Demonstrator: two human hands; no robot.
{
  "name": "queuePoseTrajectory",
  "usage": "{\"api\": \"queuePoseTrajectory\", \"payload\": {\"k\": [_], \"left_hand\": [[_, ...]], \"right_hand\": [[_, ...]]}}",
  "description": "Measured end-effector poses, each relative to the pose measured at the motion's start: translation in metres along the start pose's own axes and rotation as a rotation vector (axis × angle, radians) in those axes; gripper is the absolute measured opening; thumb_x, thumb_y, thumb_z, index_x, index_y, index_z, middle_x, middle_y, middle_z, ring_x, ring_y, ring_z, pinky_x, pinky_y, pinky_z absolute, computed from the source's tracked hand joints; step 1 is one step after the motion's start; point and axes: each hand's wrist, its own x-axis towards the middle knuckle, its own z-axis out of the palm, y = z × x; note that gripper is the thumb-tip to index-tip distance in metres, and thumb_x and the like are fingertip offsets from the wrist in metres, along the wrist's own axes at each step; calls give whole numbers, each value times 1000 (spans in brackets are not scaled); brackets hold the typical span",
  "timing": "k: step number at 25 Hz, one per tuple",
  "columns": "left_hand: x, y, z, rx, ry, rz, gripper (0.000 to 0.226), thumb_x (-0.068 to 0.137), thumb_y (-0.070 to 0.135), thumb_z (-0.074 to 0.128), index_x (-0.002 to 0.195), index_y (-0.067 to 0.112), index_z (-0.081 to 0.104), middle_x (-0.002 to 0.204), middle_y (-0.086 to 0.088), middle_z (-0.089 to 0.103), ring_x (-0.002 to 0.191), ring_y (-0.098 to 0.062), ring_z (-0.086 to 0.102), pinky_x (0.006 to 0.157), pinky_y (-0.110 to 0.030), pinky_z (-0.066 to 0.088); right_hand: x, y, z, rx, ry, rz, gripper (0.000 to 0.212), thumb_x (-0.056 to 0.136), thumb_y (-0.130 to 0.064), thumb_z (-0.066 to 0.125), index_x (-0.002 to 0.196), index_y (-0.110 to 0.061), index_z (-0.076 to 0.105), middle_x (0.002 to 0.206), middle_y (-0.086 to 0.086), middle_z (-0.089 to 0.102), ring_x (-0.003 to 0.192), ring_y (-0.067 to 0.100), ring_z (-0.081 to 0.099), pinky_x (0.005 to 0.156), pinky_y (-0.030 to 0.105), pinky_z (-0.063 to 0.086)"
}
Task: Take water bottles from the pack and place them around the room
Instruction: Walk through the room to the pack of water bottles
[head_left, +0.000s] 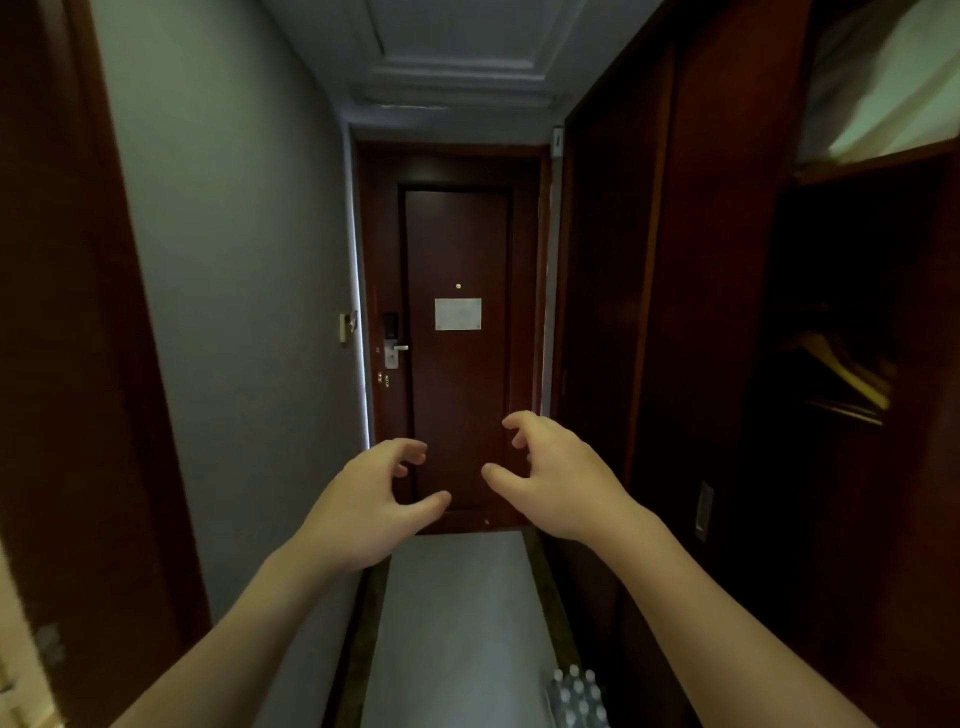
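A pack of water bottles (579, 699) with white caps stands on the floor at the bottom of the view, against the right wall of a narrow hallway. My left hand (363, 506) and my right hand (558, 475) are held out in front of me at chest height, well above and beyond the pack. Both hands hold nothing; their fingers are curled and apart. Only the tops of several bottles show; the rest of the pack is cut off by the frame edge.
A dark wooden entrance door (457, 358) with a lever handle (395, 351) closes the hallway ahead. A grey wall runs on the left. An open wardrobe (841, 364) with hangers is on the right. A pale floor strip (457, 623) leads to the door.
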Motion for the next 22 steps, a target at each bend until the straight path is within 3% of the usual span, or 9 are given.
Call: {"api": "queuePoseTrajectory", "payload": {"k": [5, 13, 17, 22], "left_hand": [[118, -48, 51, 37, 54, 11, 78, 66, 69, 60, 132, 26, 59, 119, 16, 62, 109, -3, 58, 92, -27, 49], [296, -112, 97, 13, 131, -37, 73, 66, 69, 62, 128, 31, 60, 117, 22, 62, 111, 0, 59, 94, -28, 50], [390, -139, 144, -52, 106, 32, 73, 64, 69, 64, 126, 31, 61, 118, 20, 65, 112, -3, 61, 95, -35, 52], [508, -149, 233, -171, -65, 251, 70, 64, 68, 64, 123, 29, 64, 115, 16, 67, 110, -6, 63, 95, -34, 52]], "right_hand": [[122, 77, 44, 59, 4, -48, 74, 77, -68, 51, 141, -34, 40, 130, -11, 56, 109, 10, 58, 78, 28, 50], [296, 158, 88, 57, -13, -80, 72, 80, -65, 55, 143, -34, 38, 132, -10, 56, 114, 11, 58, 83, 28, 50], [351, 214, 89, -25, 60, 24, 74, 79, -65, 55, 144, -34, 37, 136, -9, 55, 119, 15, 57, 91, 34, 51], [388, 292, 78, -165, 173, 246, 75, 82, -62, 59, 146, -29, 38, 139, -3, 54, 120, 19, 58, 92, 36, 51]]}}
